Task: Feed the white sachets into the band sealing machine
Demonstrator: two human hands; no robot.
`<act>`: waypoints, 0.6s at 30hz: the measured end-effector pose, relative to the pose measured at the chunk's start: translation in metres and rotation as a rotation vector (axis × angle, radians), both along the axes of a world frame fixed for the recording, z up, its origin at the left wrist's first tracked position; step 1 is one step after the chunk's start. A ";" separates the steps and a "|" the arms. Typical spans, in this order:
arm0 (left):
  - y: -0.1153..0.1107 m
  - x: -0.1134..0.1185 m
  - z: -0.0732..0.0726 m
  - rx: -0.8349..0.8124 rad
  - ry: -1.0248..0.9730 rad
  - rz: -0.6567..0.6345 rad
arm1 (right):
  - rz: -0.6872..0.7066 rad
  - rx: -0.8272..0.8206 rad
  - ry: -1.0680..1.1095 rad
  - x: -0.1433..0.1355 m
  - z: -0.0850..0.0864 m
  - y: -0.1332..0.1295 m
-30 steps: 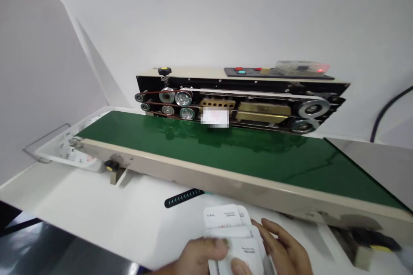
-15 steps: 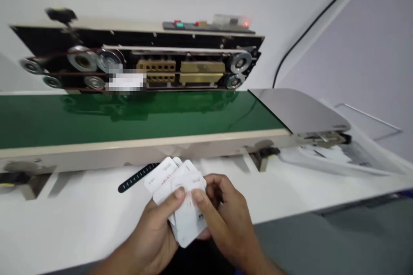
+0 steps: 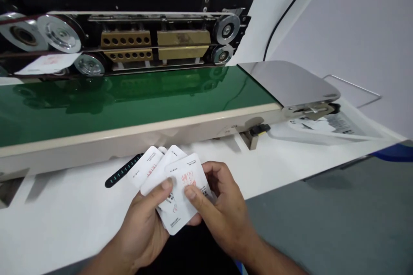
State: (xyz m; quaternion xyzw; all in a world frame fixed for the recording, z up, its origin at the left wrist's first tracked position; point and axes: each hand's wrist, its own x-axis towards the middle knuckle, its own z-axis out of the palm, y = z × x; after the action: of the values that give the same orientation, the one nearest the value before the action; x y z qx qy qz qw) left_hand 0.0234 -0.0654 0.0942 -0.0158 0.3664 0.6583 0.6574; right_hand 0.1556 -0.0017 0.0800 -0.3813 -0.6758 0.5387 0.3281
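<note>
My left hand (image 3: 145,227) and my right hand (image 3: 219,210) together hold a fanned stack of small white pouches (image 3: 171,184) with red and black print, just over the near edge of the white table (image 3: 64,223). My left thumb presses on the top pouch and my right thumb and fingers pinch its right side. Behind the hands runs a sealing machine with a green conveyor belt (image 3: 129,99). One white pouch (image 3: 48,63) sits in the machine's rollers at the far left.
A black strip with teal marks (image 3: 121,172) lies on the table beside the pouches. A shiny metal plate (image 3: 287,81) ends the belt at right, above a white tray (image 3: 338,126) holding sealed pouches. A black cable (image 3: 284,13) climbs the wall. Grey floor lies at right.
The view has swung right and down along the machine. My hands lifted the pouches off the table and fanned them closer to me. The pouch in the rollers has travelled left.
</note>
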 end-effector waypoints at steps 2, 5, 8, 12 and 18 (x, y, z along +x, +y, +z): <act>0.000 0.000 0.001 -0.011 0.030 -0.022 | 0.012 -0.090 0.023 0.003 0.000 0.004; 0.000 0.001 0.004 -0.062 0.121 -0.031 | 0.017 -0.123 0.048 0.013 0.005 0.012; 0.001 0.002 0.006 -0.111 0.160 -0.008 | 0.069 -0.110 0.024 0.034 0.020 0.022; 0.000 0.002 -0.006 -0.070 0.151 -0.143 | 0.212 -0.062 -0.183 0.062 0.045 0.040; 0.000 0.002 -0.030 0.122 0.144 -0.413 | 0.173 0.099 -0.261 0.046 0.044 0.056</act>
State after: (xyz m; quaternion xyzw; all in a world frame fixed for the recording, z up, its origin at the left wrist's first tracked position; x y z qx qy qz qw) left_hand 0.0251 -0.0649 0.0643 0.1461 0.3673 0.5302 0.7501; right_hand 0.2015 0.0541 0.1236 -0.3718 -0.7689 0.4767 0.2082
